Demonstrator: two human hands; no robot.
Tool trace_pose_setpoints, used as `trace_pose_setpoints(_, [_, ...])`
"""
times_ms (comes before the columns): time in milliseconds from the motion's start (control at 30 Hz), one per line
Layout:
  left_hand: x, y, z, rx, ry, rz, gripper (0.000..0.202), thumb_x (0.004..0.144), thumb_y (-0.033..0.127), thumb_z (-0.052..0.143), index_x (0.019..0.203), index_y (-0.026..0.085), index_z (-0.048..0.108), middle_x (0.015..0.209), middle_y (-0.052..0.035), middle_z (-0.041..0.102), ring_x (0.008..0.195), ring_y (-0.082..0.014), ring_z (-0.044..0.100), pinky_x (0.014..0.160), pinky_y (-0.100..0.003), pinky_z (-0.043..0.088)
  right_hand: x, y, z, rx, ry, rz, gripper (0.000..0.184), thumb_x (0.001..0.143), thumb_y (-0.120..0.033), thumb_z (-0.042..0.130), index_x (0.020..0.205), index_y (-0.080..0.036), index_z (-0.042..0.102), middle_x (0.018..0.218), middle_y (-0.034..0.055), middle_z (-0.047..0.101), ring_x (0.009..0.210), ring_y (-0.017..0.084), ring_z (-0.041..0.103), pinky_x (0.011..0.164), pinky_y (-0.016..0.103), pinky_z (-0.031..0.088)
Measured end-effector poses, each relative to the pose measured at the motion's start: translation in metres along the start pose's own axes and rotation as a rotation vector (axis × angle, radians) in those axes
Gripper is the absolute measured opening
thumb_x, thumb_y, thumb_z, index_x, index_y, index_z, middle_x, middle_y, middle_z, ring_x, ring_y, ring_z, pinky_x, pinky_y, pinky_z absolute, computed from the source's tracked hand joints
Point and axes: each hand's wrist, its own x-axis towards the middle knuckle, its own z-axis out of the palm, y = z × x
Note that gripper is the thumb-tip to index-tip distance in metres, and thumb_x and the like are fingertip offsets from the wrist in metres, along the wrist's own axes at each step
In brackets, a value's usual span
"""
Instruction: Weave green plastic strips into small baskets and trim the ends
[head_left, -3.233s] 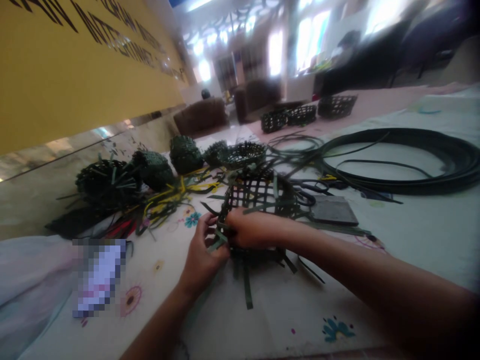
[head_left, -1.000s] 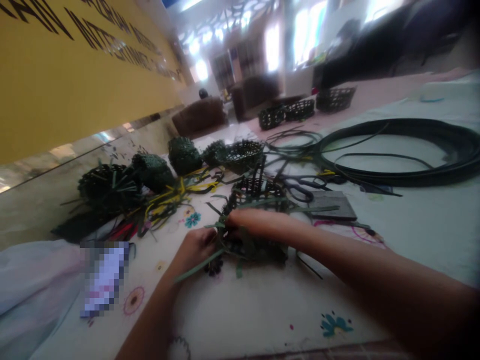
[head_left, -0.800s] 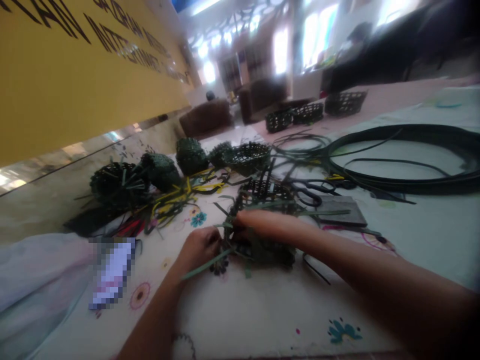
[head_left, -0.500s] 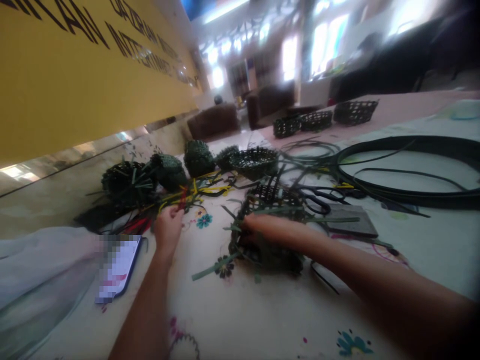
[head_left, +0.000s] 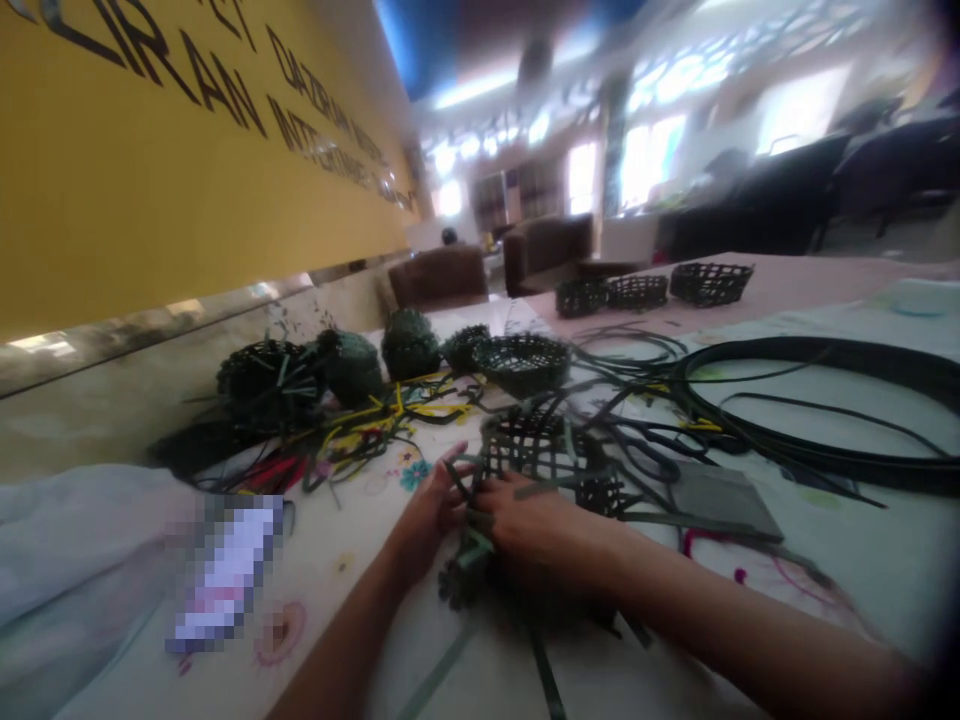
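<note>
I have both hands at the dark woven basket (head_left: 540,460), which sits on the tabletop (head_left: 319,545) over a flowered white cloth — my landmark for the rest. Loose ends stick out around it, and one long strip (head_left: 546,680) runs from its near side toward me. Left hand (head_left: 431,510): at the basket's left edge, fingers bent and a little apart, close by a dark strip end (head_left: 459,482); whether they pinch it I cannot tell. Right hand (head_left: 529,525): laid over the basket's near-left part, back of the hand upward, fingertips down among the strips. I cannot make out what, if anything, they grip.

Right of the basket I have black-handled scissors (head_left: 667,462), crowded by strips, and a flat grey slab (head_left: 724,500); farther right, a big coil (head_left: 892,368) of dark strip. Beyond the basket, a bowl-shaped basket (head_left: 525,365) stands nearest, with three lattice baskets (head_left: 637,291) in a row farther off on a pink cover (head_left: 810,280). Beyond and to its left, more woven baskets (head_left: 351,365) in a line, the leftmost bristling with ends. Left of my basket, in front of that line — a tangle of yellow strips (head_left: 405,405), with red scraps (head_left: 277,472) farther left. Well left of the basket, a pixelated phone-shaped thing (head_left: 229,570) beside pale fabric (head_left: 90,560)
</note>
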Motion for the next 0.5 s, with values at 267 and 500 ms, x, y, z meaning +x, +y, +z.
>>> trace_pose_setpoints(267, [-0.006, 0.002, 0.0, 0.003, 0.082, 0.095, 0.079, 0.081, 0.049, 0.07, 0.149, 0.027, 0.035, 0.118, -0.0076, 0.066, 0.107, -0.0238, 0.064, 0.093, -0.033, 0.048, 0.001, -0.016, -0.023, 0.128, 0.033, -0.097, 0.017, 0.083, -0.009, 0.057, 0.086, -0.017, 0.073, 0.095, 0.0088, 0.069, 0.098, 0.022, 0.06, 0.096, 0.036, 0.044])
trace_pose_setpoints(500, [-0.002, -0.004, 0.004, 0.047, 0.156, 0.095, 0.047, 0.084, 0.04, 0.063, 0.126, 0.019, 0.056, 0.107, -0.0074, 0.067, 0.093, -0.0195, 0.063, 0.082, -0.029, 0.048, -0.002, -0.005, -0.045, 0.58, -0.063, 0.134, 0.023, 0.082, -0.005, 0.054, 0.093, -0.016, 0.071, 0.101, 0.0055, 0.07, 0.088, 0.016, 0.064, 0.081, 0.023, 0.047])
